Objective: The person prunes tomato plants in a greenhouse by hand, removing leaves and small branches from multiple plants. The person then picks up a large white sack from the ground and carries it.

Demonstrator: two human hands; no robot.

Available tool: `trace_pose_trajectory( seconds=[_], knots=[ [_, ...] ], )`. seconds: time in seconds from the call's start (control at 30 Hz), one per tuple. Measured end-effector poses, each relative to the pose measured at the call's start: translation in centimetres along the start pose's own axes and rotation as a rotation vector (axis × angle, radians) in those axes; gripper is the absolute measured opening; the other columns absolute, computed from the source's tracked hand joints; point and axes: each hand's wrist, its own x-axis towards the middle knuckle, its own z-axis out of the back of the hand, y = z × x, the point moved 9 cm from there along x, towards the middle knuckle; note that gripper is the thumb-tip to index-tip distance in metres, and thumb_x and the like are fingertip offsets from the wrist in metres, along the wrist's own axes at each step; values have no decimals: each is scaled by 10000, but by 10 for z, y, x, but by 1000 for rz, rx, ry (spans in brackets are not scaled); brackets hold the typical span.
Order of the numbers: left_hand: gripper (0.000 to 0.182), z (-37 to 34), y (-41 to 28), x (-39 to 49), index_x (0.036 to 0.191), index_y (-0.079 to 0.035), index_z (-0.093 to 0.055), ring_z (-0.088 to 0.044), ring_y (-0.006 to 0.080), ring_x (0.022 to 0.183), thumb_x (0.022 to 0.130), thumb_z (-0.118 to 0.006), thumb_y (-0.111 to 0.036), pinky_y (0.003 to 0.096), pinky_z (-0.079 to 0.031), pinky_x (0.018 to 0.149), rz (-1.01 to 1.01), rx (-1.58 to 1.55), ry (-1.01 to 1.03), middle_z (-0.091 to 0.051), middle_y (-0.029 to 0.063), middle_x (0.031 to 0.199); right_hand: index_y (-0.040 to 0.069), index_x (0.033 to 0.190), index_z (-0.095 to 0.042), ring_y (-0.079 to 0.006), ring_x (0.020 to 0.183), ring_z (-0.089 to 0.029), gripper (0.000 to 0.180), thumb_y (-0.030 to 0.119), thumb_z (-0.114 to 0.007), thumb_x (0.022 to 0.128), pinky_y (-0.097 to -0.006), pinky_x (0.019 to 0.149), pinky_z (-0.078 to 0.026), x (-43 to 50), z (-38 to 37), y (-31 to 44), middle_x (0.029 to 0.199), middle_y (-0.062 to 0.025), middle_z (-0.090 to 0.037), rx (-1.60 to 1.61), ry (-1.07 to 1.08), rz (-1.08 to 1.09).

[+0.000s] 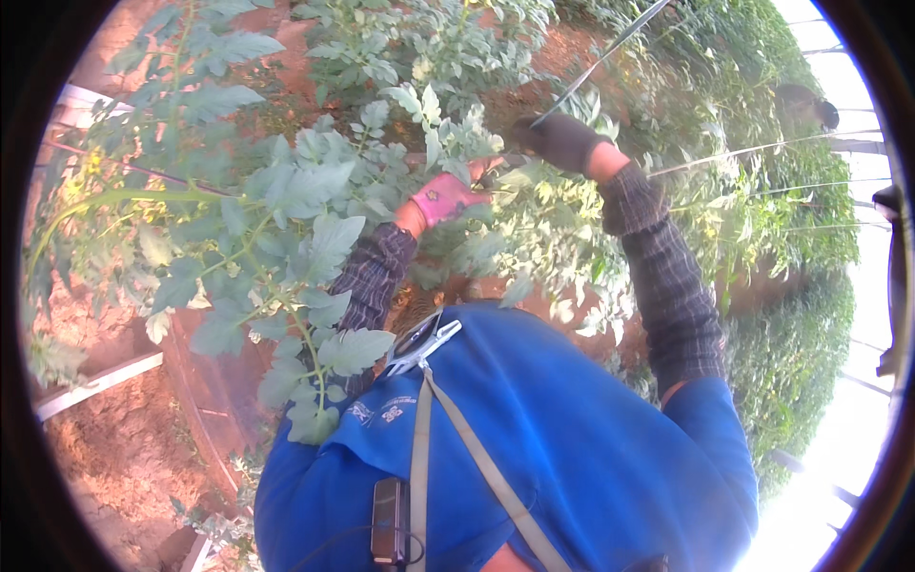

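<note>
My left hand, in a pink work glove with a small printed figure, reaches into the leaves of a tomato plant. Its fingertips are partly lost among foliage, so whether they grip a stem is unclear. To the right and a little farther off, my right hand wears a dark glove and is closed around a grey twine. The taut twine slants from that fist up to the top edge of the view. Pale, sunlit tomato leaves hang just below the two hands.
A leafy tomato shoot hangs close on the left, over my left sleeve. Dense plant rows run along the right, crossed by pale support strings. White rails lie over reddish soil at lower left.
</note>
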Motion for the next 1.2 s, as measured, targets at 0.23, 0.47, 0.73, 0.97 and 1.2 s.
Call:
trace_pose_trajectory(
  seconds=[0.23, 0.47, 0.73, 0.97, 1.2],
  knots=[
    [392, 36, 11, -35, 1358, -15, -563, -669, 171, 1092, 1016, -562, -208, 341, -563, 854, 364, 57, -292, -650, 120, 1320, 65, 1126, -727, -397, 953, -693, 398, 379, -538, 972, -453, 866, -519, -2, -30, -18, 975, -215, -735, 361, -126, -59],
    [384, 48, -5, -84, 1361, -44, -572, -669, 166, 1081, 1013, -593, -206, 316, -558, 866, 390, -345, -440, -664, 106, 1273, -9, 1118, -714, -262, 859, -691, 396, 331, -579, 967, -380, 819, -518, -19, -43, 37, 930, -182, -737, 406, -220, 179],
    [448, 31, -31, -26, 1424, -55, -512, -657, 194, 1112, 1011, -609, -201, 301, -544, 913, 137, -410, -287, -655, 121, 1279, -13, 1374, -581, -198, 1032, -694, 450, 182, -673, 979, -353, 911, -542, -60, -23, 77, 1130, -129, -730, 358, -132, 374],
    [819, 51, -64, -55, 1606, -97, -282, -577, 227, 1236, 940, -731, -253, 329, -472, 1035, 349, -650, -825, -564, 131, 1461, 8, 1572, -336, -258, 1117, -667, 609, 106, -502, 994, -397, 978, -527, -114, -2, 132, 1548, -183, -452, 1116, -30, 573],
    [706, 64, -156, -185, 1548, -57, -307, -627, 262, 1156, 958, -673, -188, 356, -509, 981, 316, 91, -497, -564, 163, 1421, -60, 1405, -540, -284, 1026, -699, 427, 146, -484, 1036, -413, 936, -559, -164, -13, 111, 1323, -214, -638, 973, -335, 409]
  ],
)
